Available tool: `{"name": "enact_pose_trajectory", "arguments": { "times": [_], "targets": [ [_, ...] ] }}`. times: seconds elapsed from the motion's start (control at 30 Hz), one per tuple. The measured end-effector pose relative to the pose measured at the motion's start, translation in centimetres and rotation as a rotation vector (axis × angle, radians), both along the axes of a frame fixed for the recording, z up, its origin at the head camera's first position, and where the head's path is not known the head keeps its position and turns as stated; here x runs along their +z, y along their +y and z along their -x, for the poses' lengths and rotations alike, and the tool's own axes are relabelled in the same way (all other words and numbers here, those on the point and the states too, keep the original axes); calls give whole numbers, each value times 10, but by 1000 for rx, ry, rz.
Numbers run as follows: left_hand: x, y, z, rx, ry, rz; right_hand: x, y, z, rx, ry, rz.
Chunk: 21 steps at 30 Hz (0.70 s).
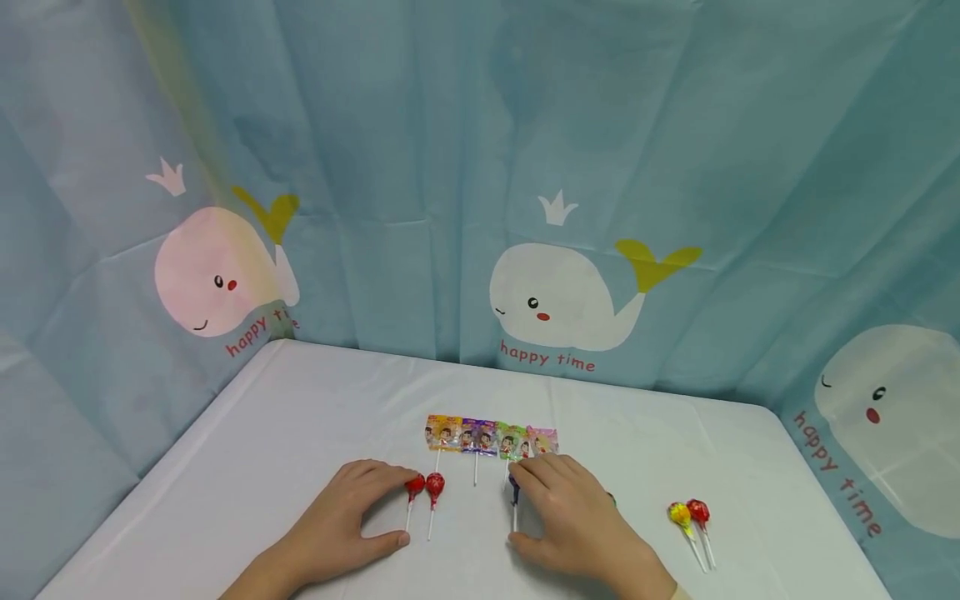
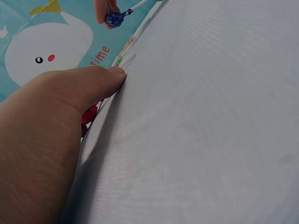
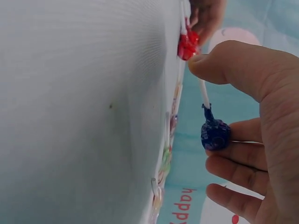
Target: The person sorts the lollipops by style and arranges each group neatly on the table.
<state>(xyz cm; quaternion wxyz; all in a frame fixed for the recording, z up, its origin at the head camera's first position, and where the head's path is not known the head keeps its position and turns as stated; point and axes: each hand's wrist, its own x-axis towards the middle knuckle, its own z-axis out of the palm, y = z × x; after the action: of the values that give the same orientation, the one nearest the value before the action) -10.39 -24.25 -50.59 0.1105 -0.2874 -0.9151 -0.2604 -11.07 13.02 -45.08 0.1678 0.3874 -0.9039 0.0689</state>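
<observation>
My left hand [image 1: 352, 517] rests low at the table's left-centre. Its curved fingers are at the head of a red lollipop [image 1: 415, 484], and its thumb is by the stick's lower end. Right beside that stands a second red lollipop [image 1: 435, 486], lying with its stick toward me. My right hand [image 1: 566, 512] holds a dark blue lollipop [image 3: 215, 134] lengthwise, fingertips at the wrapped head and thumb at the stick's end. In the left wrist view the blue lollipop [image 2: 117, 18] shows above the table's surface.
Beyond the hands lies a row of flat-wrapped lollipops: orange [image 1: 444, 433], purple [image 1: 478, 437], green [image 1: 512, 441] and pink [image 1: 543, 438]. At the right lie a yellow lollipop [image 1: 680, 514] and a red one [image 1: 698, 511]. Something green [image 1: 612, 499] peeks out behind my right hand. A whale-print curtain [image 1: 450, 208] borders the white table.
</observation>
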Motion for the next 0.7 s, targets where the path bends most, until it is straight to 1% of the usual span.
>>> {"name": "enact_pose_trajectory", "arguments": {
  "times": [0.17, 0.33, 0.57, 0.7],
  "targets": [
    [-1, 1, 0, -5, 9, -2, 2, -4, 2, 1, -1, 1],
    [-1, 0, 1, 5, 5, 4, 2, -10, 6, 17, -2, 20],
    [-1, 0, 0, -1, 17, 1, 1, -15, 10, 50, 89, 40],
    [0, 0, -1, 1, 23, 9, 1, -18, 12, 57, 87, 47]
  ]
}}
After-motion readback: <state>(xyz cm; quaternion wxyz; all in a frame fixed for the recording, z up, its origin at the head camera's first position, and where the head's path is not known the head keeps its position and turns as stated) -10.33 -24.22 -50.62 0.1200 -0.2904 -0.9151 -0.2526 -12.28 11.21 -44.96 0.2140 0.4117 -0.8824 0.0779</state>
